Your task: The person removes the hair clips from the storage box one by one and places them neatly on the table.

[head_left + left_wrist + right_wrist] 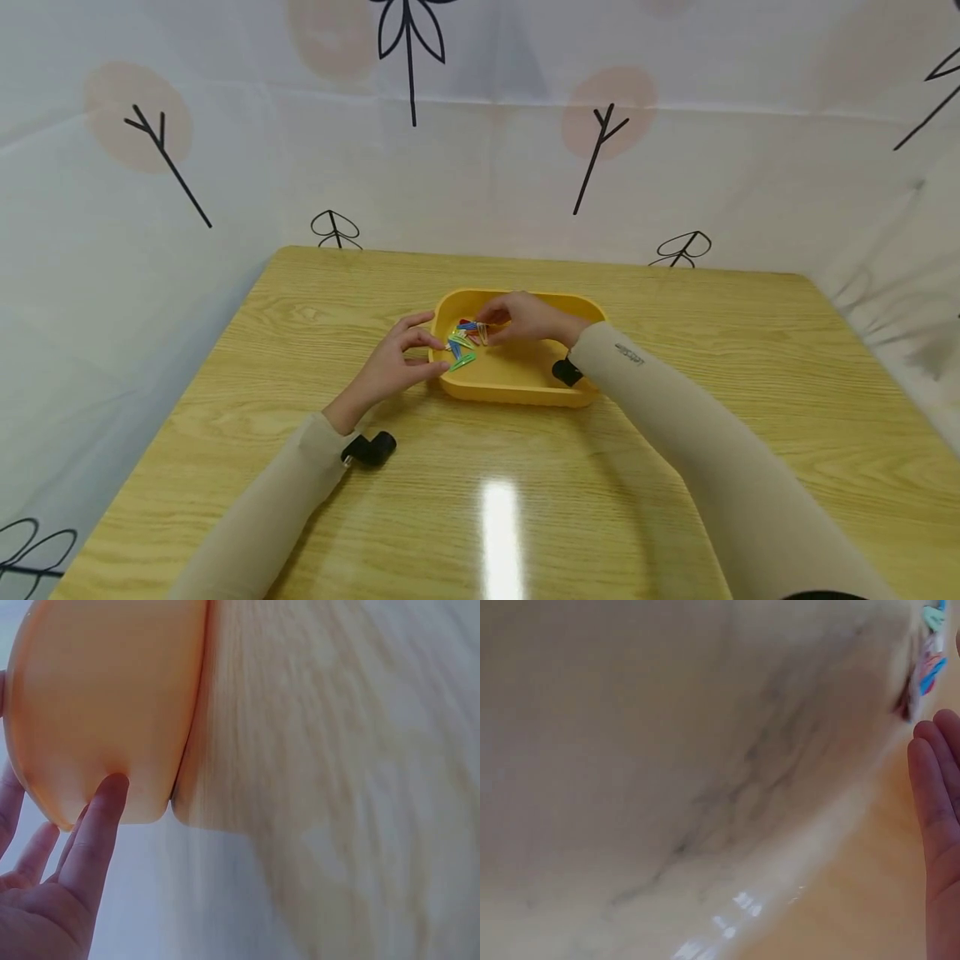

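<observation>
A yellow plastic tray (517, 396) with rounded corners stands on the wooden table. Several small coloured hair clips (462, 361), in green, blue, red and other colours, lie in a loose heap at its left end. My left hand (390, 360) holds the tray's left end. In the left wrist view, its thumb (105, 814) presses the outer wall while other fingers lie by the rim. Over the heap, my right hand (525, 317) reaches down inside the tray, thumb and fingers apart around some clips. The right wrist view shows its fingers (934, 776) fairly straight beside the clips (932, 671).
The wooden table (420, 492) extends around the tray, with a bright light reflection in front. A white patterned cloth (480, 167) hangs behind and at both sides. Small black devices sit on both wrists, the left one (369, 450) just above the table.
</observation>
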`<control>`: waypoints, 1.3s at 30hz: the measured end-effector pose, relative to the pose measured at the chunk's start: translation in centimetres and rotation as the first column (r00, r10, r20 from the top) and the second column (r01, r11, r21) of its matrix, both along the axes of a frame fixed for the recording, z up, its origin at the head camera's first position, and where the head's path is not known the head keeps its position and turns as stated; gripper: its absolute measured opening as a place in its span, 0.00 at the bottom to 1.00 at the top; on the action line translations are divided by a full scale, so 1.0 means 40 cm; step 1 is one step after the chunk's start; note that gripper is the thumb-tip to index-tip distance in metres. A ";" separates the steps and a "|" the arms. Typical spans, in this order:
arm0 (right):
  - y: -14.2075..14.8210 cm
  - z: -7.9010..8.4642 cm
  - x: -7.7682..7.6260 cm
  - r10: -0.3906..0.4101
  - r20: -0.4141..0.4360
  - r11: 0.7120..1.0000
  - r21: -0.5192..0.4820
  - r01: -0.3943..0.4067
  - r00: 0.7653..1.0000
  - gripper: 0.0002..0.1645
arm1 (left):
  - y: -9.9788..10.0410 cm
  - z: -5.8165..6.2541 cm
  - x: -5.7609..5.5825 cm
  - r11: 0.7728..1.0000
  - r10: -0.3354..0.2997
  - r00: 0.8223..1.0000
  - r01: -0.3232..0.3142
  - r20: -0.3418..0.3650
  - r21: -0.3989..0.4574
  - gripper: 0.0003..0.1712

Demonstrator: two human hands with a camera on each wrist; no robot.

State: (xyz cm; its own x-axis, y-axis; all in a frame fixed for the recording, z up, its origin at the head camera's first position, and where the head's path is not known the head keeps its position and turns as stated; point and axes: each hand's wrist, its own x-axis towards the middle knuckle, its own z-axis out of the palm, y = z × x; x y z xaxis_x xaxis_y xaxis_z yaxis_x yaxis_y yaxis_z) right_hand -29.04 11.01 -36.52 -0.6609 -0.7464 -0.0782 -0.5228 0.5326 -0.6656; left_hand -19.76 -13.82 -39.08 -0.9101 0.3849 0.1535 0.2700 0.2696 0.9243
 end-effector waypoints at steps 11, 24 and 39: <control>0.000 -0.021 -0.022 0.086 -0.084 0.996 0.041 -0.082 0.993 0.20 | 0.005 0.002 -0.004 1.000 0.005 1.000 -0.005 -0.004 -0.007 0.17; -0.011 -0.025 -0.012 0.080 -0.142 0.995 0.069 -0.071 0.987 0.16 | 0.004 -0.002 -0.006 1.000 0.000 1.000 0.000 0.001 0.001 0.17; -0.010 -0.021 -0.010 0.063 -0.210 0.996 0.081 -0.047 0.976 0.15 | 0.001 0.000 -0.006 1.000 0.013 1.000 -0.013 0.004 -0.020 0.17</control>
State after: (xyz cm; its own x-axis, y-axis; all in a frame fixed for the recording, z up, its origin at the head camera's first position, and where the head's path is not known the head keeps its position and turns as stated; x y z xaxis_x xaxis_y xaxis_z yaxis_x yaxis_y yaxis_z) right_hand -29.45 10.61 -37.34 -0.6266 -0.7794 0.0021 -0.6773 0.5432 -0.4962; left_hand -20.00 -13.77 -39.09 -0.9157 0.3756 0.1427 0.2628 0.2912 0.9198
